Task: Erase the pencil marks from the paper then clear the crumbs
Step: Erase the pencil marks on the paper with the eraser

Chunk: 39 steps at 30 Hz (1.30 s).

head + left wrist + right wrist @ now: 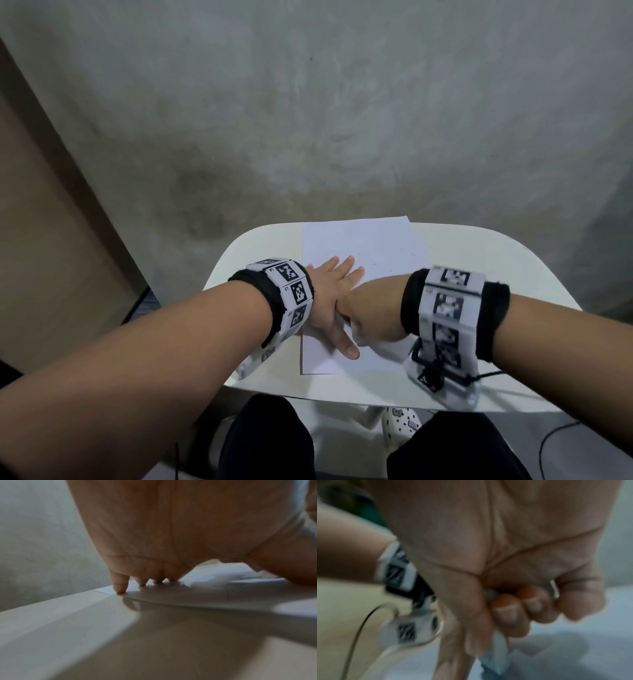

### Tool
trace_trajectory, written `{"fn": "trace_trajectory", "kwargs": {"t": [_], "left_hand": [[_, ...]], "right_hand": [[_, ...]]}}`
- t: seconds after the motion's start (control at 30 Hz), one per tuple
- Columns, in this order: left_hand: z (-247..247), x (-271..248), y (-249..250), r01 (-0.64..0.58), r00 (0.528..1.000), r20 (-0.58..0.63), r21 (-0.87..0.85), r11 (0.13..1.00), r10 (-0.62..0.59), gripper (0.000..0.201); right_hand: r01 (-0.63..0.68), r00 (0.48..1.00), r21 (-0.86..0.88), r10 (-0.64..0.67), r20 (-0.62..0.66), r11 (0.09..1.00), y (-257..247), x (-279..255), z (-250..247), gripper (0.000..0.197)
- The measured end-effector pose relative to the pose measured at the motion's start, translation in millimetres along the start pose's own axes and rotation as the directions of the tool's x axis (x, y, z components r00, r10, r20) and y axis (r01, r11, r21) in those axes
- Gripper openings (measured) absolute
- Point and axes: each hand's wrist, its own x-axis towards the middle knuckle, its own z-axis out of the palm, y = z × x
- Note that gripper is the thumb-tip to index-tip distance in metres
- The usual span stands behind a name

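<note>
Pressing the paper (363, 246) flat-fingered, the left hand (329, 301) meets the right hand (513, 601), clenching a blurred, half-hidden eraser (496, 655).

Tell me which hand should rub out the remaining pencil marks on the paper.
Right hand: it already grips the eraser. The left hand lies flat, pinning the paper.

I'm seeing small printed numbers beside the black-and-white marker squares on my left wristband (291, 294), but they're too small for me to be reading them surely. The right wristband's (448, 308) markers are blurring. No other readable text is showing.
</note>
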Motion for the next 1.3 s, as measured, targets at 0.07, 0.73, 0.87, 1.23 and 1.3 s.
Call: {"fn": "trace_trajectory", "kwargs": {"t": [0.07, 0.73, 0.87, 1.23, 1.3], "left_hand": [[0.5, 1.1, -1.4, -0.008, 1.0, 0.001, -0.001, 1.0, 0.008, 0.136], [18.8, -8.8, -31.2, 0.015, 1.0, 0.017, -0.036, 0.999, -0.014, 0.138], [17.1, -9.7, -27.0, 0.027, 1.0, 0.015, -0.029, 0.999, -0.027, 0.137], [16.1, -9.8, -27.0, 0.028, 0.999, 0.032, -0.01, 1.0, -0.028, 0.138], [14.9, -10.2, -26.6, 0.038, 0.999, 0.039, -0.008, 0.999, -0.037, 0.138]], "right_hand": [[-0.043, 0.998, 0.017, 0.043, 0.036, 0.999, 8.9, 5.5, -1.8, 0.042], [-0.11, 0.993, 0.037, 0.112, -0.042, 0.993, 11.9, 16.4, -0.2, 0.03], [-0.05, 0.996, -0.035, 0.047, -0.076, 0.998, -2.6, 15.7, 6.6, 0.033], [-0.064, 0.997, -0.021, 0.065, 0.041, 0.998, 0.2, 21.3, 0.5, 0.032], [-0.114, 0.993, -0.011, 0.114, 0.013, 0.993, 7.1, 22.1, -4.8, 0.033]]}}
